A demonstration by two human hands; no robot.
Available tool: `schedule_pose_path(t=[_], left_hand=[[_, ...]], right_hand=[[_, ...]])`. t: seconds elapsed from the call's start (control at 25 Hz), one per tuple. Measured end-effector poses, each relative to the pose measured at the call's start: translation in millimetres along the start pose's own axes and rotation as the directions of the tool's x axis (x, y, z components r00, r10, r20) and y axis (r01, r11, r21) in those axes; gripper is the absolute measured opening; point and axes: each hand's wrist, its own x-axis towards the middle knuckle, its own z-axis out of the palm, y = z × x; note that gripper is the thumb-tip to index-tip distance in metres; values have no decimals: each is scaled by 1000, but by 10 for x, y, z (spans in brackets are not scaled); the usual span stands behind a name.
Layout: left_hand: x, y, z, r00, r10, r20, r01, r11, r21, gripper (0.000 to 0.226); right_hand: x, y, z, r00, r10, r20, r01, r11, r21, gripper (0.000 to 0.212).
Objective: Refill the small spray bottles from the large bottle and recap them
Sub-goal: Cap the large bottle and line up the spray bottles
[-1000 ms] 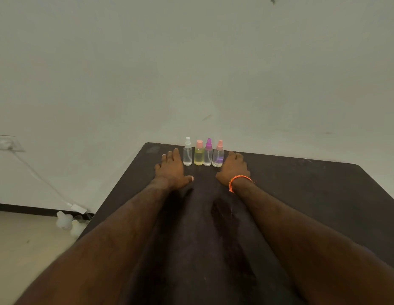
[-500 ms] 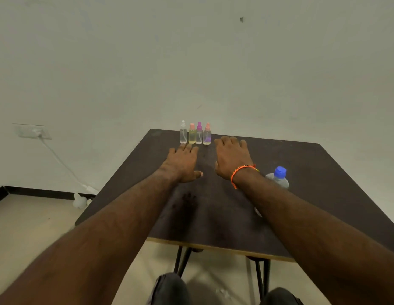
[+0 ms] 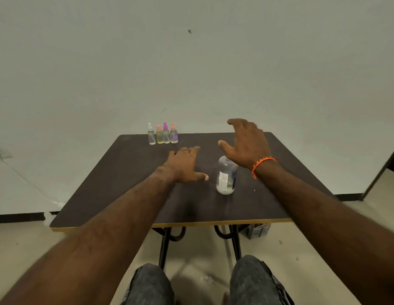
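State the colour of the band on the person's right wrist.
Orange; the wristband shows clearly in the head view.

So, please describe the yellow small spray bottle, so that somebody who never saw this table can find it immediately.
Look at the dark table and find the row of four small spray bottles along its far edge, toward the left. The yellow spray bottle is second from the left, between the clear white-capped bottle and the purple-capped bottle. It alone holds yellowish liquid.

Dk brown table [image 3: 130, 177], orange bracelet [image 3: 261, 162]
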Motion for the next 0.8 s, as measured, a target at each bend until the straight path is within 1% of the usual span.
schedule_pose_path(t=[0.08, 0.16, 0.24, 0.32, 0.44, 0.6, 0.68, 0.8], left_hand=[[26, 154, 73, 1000, 1, 28, 0, 999, -42, 117], [46, 273, 199, 999, 2, 37, 1, 995, -98, 118], [68, 356, 356, 1000, 11, 22, -7, 987, -159, 117], [87, 422, 495, 999, 38, 2, -37, 978, -207, 110], [147, 482, 591, 995, 74, -60, -87, 961, -264, 89], [257, 476, 621, 989, 22, -145, -79, 915, -397, 67], [309, 445, 673, 989, 5, -149, -77, 870, -486, 63], [463, 426, 692, 982, -3, -187, -107, 813, -572, 65]], right_hand=[[-199, 190, 61, 986, 135, 92, -144, 985, 95, 79], [-430, 321, 220, 943, 238, 234, -279, 947, 162, 90], [-619, 372, 400, 896, 272, 352, -361, 906, 220, 96], [-749, 351, 549, 860, 259, 439, -407, 868, 285, 91], [-839, 297, 716, 853, 251, 457, -431, 832, 348, 76], [-799, 320, 838, 868, 262, 421, -447, 782, 435, 73], [-778, 342, 885, 865, 261, 428, -461, 749, 475, 70], [-645, 398, 921, 872, 282, 399, -471, 703, 533, 66]])
